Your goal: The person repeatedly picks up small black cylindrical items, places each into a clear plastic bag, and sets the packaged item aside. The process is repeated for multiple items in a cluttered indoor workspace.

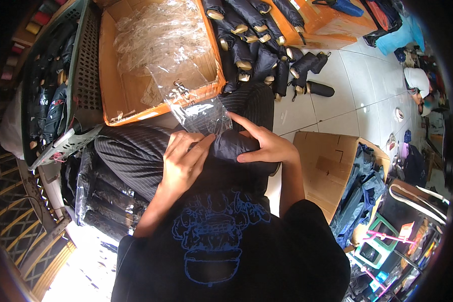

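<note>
So on the far left there's a grey plastic basket (89,55) full of dark bundles (48,105), with some dark packs in shiny clear wrap (108,199) lower down. Next is an open cardboard box (117,93) with a heap of loose clear plastic (161,40) inside. The left hand (183,158) has a narrow grip, fingertips pinching the near end of a clear bag (202,115) that stretches back over the box's edge. Just right of the pinch, a dark rolled bundle (232,145) sits above the lap, right at that end of the bag. The right hand (272,145) has its grip around the bundle, thumb on the near side, index finger stretched along the bag. Beyond that, a pile of similar bundles (264,63) lies on the tiled floor (332,113), then a second cardboard box (319,161) with blue fabric (360,186), and a green stool (387,228).
</note>
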Tool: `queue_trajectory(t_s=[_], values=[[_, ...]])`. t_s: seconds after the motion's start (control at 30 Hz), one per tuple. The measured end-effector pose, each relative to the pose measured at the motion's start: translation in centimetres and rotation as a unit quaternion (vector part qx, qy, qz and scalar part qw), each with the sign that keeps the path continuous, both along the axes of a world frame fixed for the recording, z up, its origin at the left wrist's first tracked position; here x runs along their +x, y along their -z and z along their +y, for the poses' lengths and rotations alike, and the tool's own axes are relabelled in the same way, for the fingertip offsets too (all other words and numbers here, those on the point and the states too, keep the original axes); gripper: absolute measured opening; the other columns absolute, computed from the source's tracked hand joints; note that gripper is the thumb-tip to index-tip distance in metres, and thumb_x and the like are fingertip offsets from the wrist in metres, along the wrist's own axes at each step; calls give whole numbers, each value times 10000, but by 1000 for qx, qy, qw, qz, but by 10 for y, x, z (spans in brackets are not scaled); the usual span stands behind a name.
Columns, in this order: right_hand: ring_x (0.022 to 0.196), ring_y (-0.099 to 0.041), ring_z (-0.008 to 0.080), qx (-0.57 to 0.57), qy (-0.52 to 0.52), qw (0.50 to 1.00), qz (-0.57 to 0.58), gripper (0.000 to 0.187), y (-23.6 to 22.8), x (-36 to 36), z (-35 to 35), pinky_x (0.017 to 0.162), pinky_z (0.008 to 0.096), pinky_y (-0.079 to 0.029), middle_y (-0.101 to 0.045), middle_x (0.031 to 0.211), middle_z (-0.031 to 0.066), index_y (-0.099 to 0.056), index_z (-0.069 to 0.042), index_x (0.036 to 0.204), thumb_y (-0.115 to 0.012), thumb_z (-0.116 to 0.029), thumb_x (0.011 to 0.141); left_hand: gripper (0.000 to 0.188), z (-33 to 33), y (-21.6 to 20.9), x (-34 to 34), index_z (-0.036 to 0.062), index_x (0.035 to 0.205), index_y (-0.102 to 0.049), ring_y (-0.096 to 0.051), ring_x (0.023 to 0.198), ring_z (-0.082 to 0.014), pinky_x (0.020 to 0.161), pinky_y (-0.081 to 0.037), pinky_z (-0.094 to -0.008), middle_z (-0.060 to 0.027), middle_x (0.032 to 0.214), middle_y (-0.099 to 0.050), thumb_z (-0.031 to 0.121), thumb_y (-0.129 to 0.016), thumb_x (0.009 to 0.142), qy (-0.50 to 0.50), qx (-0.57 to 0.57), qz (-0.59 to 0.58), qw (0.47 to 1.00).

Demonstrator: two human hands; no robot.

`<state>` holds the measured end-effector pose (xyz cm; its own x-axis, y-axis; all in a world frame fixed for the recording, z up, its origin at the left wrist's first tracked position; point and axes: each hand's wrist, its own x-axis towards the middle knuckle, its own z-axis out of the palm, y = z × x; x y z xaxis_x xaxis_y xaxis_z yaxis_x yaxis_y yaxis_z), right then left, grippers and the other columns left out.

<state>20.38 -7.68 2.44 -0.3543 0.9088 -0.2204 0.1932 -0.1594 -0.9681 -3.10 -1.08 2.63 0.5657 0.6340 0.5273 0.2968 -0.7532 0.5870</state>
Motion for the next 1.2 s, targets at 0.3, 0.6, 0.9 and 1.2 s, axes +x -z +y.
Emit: queue_trajectory(t_s=[0.3, 0.6, 0.9, 1.2], values=[[1390, -317, 228, 56, 90, 994, -3, 791, 0, -14, -1, 1137, 351, -236, -317, 1520, 116, -268, -25, 1478, -690, -105, 814, 264, -5, 9, 10, 61, 921, -704, -569, 756, -205, 676, -435, -322, -39, 822, -610, -64, -732, 691, -60, -6, -11, 998], [1235, -507, 274, 51, 145, 987, 44, 817, 0, -35, -5, 1049, 370, -359, -512, 1336, 191, -262, -15, 1471, -702, -156, 797, 229, 4, 5, 8, 37, 908, -701, -574, 786, -236, 725, -469, -332, -74, 836, -616, -68, -714, 705, -86, -58, -11, 995], [1182, -504, 244, 28, 45, 999, -4, 815, 15, -18, -6, 1030, 349, -357, -482, 1341, 154, -348, 40, 1385, -723, -248, 722, 162, 17, 1, 15, 6, 921, -699, -622, 736, -191, 698, -497, -281, -86, 846, -635, -56, -708, 771, -155, -86, -60, 982], [1377, -330, 281, 100, 56, 988, 104, 835, 12, -26, 11, 1137, 374, -220, -376, 1463, 175, -368, 73, 1394, -709, -270, 714, 173, 18, 2, 12, 11, 927, -710, -632, 764, -187, 724, -500, -275, -89, 849, -648, -58, -706, 769, -100, -153, -47, 982]])
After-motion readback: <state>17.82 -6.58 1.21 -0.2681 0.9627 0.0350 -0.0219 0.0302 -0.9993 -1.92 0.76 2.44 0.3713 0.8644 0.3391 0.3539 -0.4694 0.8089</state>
